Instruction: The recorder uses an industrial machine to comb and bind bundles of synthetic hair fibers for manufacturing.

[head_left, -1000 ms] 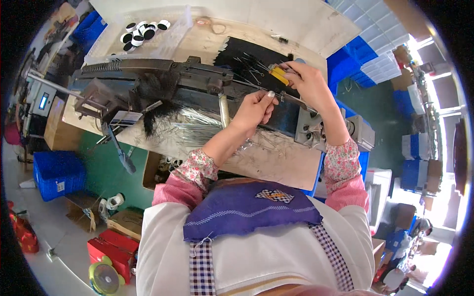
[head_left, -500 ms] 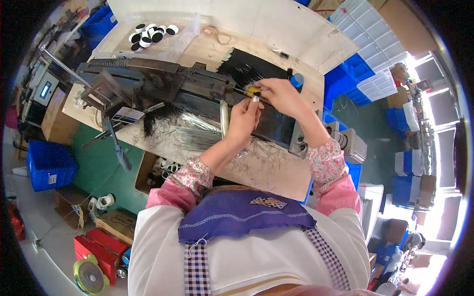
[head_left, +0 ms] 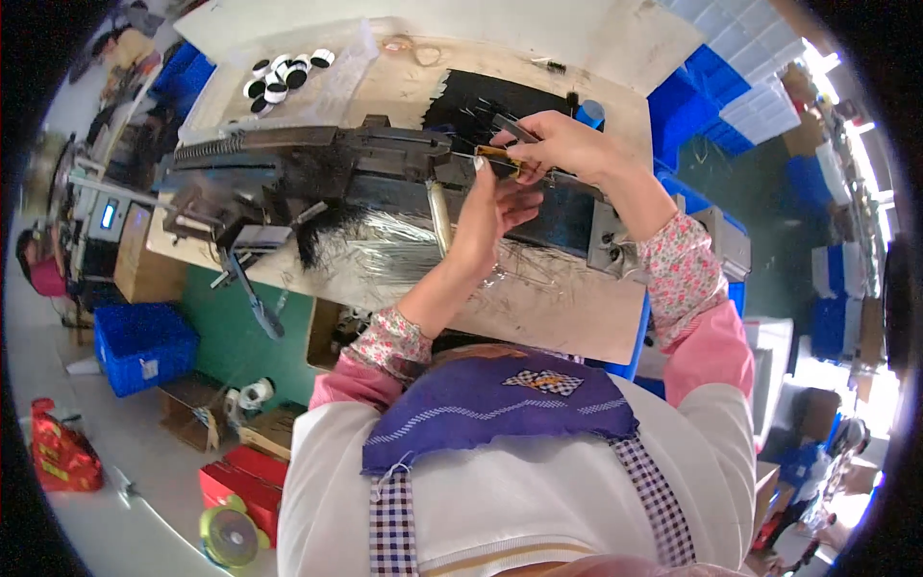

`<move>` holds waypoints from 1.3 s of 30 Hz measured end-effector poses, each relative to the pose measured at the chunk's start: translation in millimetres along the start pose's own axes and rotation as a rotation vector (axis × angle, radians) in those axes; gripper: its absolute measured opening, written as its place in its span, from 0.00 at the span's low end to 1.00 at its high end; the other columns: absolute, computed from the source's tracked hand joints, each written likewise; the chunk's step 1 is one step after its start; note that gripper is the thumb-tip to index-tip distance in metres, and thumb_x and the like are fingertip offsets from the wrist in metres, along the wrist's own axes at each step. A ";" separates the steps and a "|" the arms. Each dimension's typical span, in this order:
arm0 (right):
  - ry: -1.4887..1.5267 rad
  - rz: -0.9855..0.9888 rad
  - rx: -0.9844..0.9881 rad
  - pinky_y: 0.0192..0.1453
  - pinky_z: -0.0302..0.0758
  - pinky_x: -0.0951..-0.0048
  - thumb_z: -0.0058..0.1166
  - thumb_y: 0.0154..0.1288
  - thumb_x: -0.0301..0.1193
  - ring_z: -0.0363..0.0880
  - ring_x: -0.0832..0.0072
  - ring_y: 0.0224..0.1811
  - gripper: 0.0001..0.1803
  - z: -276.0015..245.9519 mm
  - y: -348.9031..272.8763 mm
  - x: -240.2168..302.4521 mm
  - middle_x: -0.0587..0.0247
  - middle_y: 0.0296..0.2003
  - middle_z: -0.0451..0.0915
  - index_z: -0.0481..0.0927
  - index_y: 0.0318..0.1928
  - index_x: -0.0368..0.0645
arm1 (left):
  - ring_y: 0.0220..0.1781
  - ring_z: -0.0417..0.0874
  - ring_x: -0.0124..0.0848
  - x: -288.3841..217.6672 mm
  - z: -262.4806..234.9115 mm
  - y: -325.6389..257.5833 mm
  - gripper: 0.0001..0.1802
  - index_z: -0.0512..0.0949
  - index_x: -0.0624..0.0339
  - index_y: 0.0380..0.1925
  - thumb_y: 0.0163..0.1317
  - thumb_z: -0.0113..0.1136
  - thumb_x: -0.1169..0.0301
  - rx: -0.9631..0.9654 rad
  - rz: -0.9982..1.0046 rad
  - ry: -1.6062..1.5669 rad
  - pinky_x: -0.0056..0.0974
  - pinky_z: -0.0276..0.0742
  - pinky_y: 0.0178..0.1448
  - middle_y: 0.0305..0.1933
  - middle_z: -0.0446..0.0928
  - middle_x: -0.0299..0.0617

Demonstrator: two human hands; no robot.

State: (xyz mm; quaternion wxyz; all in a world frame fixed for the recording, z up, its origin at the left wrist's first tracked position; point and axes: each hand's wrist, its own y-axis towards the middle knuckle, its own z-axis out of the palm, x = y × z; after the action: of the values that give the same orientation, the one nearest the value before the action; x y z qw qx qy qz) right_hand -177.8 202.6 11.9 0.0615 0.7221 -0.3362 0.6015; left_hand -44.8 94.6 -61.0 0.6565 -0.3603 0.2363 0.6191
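Right hand up over the dark machine, its grip pinched on a small yellow-handled tool, which is held level, just above the machine's right end. A thin metal strip pokes out past the fingers toward the black mat behind.

Left hand raised just below and beside the right one, fingers loosely curled with the fingertips at the tool's left end. Cannot tell whether that grip closes on anything; the tips look to be touching or nearly touching the tool.

Long machine lies across the wooden desk, toothed rail along its left part. Below it, a spread of thin silvery wires and a tuft of black bristles on the desk top. Far edge of the desk: cluster of black-and-white round discs. A blue cylinder stands near the right hand. Blue crate on the floor to the left.
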 end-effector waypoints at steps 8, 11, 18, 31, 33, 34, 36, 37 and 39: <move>-0.963 -0.477 -0.537 0.45 0.74 0.60 0.51 0.65 0.39 0.75 0.57 0.42 0.21 -7.3 -24.4 1.4 0.51 0.35 0.76 0.75 0.54 0.41 | 0.74 0.50 0.48 -30.6 3.5 -1.8 0.59 0.35 0.78 0.65 0.60 0.41 0.32 0.145 -0.110 -0.747 0.46 0.53 0.75 0.70 0.50 0.58; -1.078 -0.420 -0.646 0.44 0.74 0.59 0.51 0.62 0.32 0.74 0.55 0.42 0.20 33.0 -40.8 15.7 0.50 0.36 0.73 0.75 0.55 0.41 | 0.73 0.54 0.46 -35.8 1.9 -6.7 0.55 0.43 0.77 0.65 0.61 0.41 0.33 0.102 -0.136 -0.754 0.46 0.54 0.75 0.68 0.55 0.55; -0.858 -0.638 -0.634 0.43 0.71 0.64 0.54 0.50 0.21 0.74 0.60 0.38 0.18 63.5 -52.0 7.9 0.57 0.34 0.73 0.78 0.45 0.41 | 0.67 0.64 0.41 -28.2 -2.5 -11.9 0.40 0.68 0.67 0.50 0.65 0.39 0.36 0.082 -0.104 -0.671 0.46 0.54 0.74 0.62 0.67 0.47; -0.520 -0.469 -0.545 0.36 0.73 0.65 0.67 0.49 0.31 0.75 0.59 0.33 0.21 57.4 -44.5 6.3 0.56 0.31 0.73 0.76 0.44 0.39 | 0.61 0.70 0.35 -20.7 -11.5 -11.2 0.31 0.70 0.59 0.42 0.70 0.35 0.41 0.180 -0.006 -0.638 0.44 0.63 0.66 0.54 0.72 0.43; -0.564 -0.520 -0.540 0.36 0.73 0.64 0.67 0.48 0.33 0.74 0.58 0.32 0.20 59.0 -37.1 4.4 0.57 0.30 0.73 0.77 0.42 0.40 | 0.57 0.72 0.32 -22.2 -8.6 -12.4 0.32 0.70 0.61 0.49 0.69 0.35 0.41 0.047 -0.050 -0.580 0.42 0.65 0.62 0.49 0.73 0.41; -0.627 -0.548 -0.534 0.36 0.73 0.63 0.67 0.48 0.32 0.74 0.58 0.32 0.19 59.2 -34.3 2.3 0.58 0.29 0.73 0.77 0.41 0.40 | 0.57 0.72 0.32 -24.4 -6.9 -13.3 0.32 0.70 0.61 0.49 0.69 0.35 0.41 0.045 -0.048 -0.579 0.42 0.65 0.62 0.49 0.73 0.41; -0.690 -0.574 -0.526 0.36 0.73 0.63 0.66 0.48 0.31 0.74 0.57 0.31 0.18 57.5 -29.1 -2.6 0.58 0.29 0.73 0.77 0.40 0.41 | 0.58 0.72 0.32 -28.9 -2.6 -16.2 0.31 0.70 0.59 0.46 0.69 0.36 0.40 0.048 -0.072 -0.565 0.41 0.64 0.64 0.51 0.73 0.42; -0.676 -0.568 -0.526 0.36 0.73 0.66 0.65 0.49 0.30 0.75 0.59 0.31 0.15 55.4 -26.4 -5.4 0.58 0.28 0.74 0.78 0.38 0.40 | 0.58 0.72 0.32 -30.2 0.0 -16.2 0.31 0.70 0.59 0.46 0.69 0.36 0.40 0.046 -0.073 -0.566 0.41 0.64 0.64 0.51 0.73 0.42; -0.662 -0.559 -0.526 0.36 0.73 0.68 0.65 0.51 0.29 0.76 0.62 0.30 0.12 53.9 -26.4 -4.6 0.59 0.27 0.75 0.79 0.35 0.40 | 0.62 0.69 0.36 -31.4 3.6 -13.5 0.29 0.69 0.57 0.39 0.68 0.38 0.40 0.035 -0.039 -0.535 0.44 0.61 0.68 0.53 0.73 0.45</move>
State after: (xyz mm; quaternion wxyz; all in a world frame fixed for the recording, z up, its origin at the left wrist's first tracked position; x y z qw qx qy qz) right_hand -118.6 198.2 1.6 0.2901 0.8965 -0.2714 0.1959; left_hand -35.8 77.5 -32.6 0.7136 -0.1771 0.0579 0.6754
